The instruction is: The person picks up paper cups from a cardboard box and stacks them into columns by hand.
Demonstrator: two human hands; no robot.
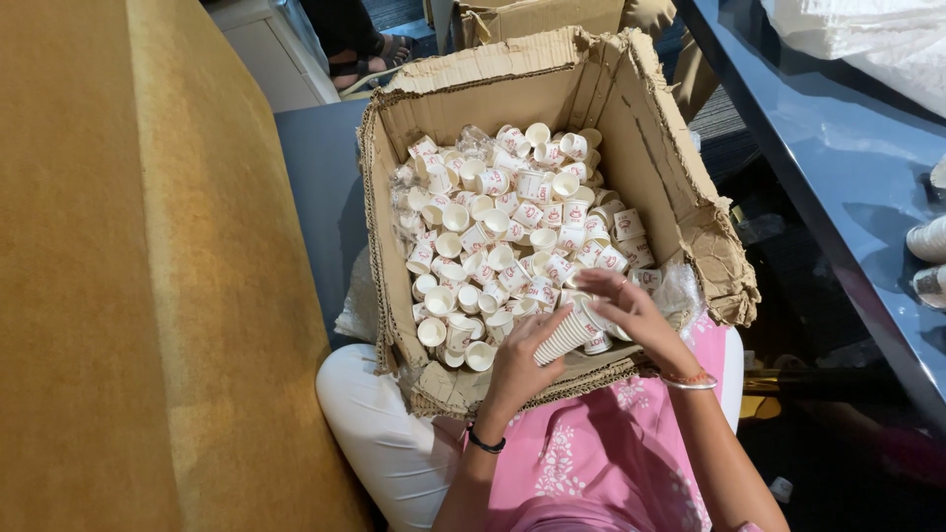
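A torn brown cardboard box [650, 148] rests on my lap, filled with several small white paper cups [503, 227] bearing red print. My left hand [517, 366] grips a nested stack of paper cups [567, 333] held slantwise over the box's near edge. My right hand [631, 310] is at the top end of that stack, fingers curled around the uppermost cup. Loose cups lie just beyond both hands.
A yellow-brown panel [148, 296] rises on the left. A dark glossy table [847, 167] runs along the right, with white plastic bags [867, 39] and cup stacks [928, 239] at its edge. Another person's sandalled feet [370, 54] show beyond the box.
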